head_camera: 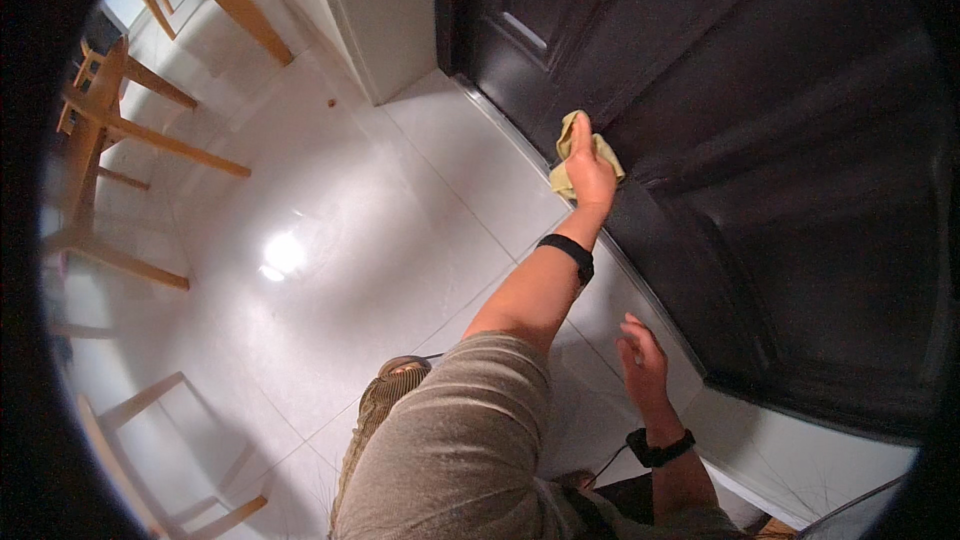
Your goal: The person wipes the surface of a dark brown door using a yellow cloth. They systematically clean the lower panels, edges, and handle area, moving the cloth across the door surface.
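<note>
My left hand presses a folded yellow cloth against the lower part of a dark panelled door, close to its bottom edge. The fingers point up the picture and lie over the cloth, and part of it sticks out on both sides of the hand. Lower in the picture, my right hand hangs in front of the door with bent fingers apart and nothing in them. Each wrist wears a black band.
A metal threshold strip runs along the door's foot. Pale glossy tiles cover the floor. A white wall end stands beside the door. Wooden chairs and a wooden leg stand at the left. My sandalled foot shows below.
</note>
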A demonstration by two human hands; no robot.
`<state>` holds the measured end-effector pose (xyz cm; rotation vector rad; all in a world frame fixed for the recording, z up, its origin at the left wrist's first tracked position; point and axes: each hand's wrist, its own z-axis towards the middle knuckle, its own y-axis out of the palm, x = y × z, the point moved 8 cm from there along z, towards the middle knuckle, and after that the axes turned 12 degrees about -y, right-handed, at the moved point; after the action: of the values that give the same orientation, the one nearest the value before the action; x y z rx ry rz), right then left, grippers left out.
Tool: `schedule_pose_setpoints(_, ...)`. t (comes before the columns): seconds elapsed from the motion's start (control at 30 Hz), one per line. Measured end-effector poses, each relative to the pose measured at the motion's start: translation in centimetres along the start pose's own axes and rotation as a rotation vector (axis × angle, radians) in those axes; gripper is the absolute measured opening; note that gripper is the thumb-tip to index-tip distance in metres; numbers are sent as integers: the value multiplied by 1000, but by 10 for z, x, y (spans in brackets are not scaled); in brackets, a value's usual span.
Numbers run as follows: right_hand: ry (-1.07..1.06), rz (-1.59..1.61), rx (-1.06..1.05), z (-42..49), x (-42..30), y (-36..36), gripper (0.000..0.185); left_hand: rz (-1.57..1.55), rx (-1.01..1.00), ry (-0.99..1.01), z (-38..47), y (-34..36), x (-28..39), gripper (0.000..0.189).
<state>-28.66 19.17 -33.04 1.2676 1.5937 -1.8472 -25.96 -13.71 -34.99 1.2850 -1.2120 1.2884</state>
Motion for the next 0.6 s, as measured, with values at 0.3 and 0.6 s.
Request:
schedule_pose_setpoints(0.3,-19,-55,12,-13,-7,-11,30,88,-178,-398,-46,56,-14,67)
schedule_pose_setpoints(0.6,-119,-38,32,-1,5,-13,29,65,-304,-390,-81,48,86,49)
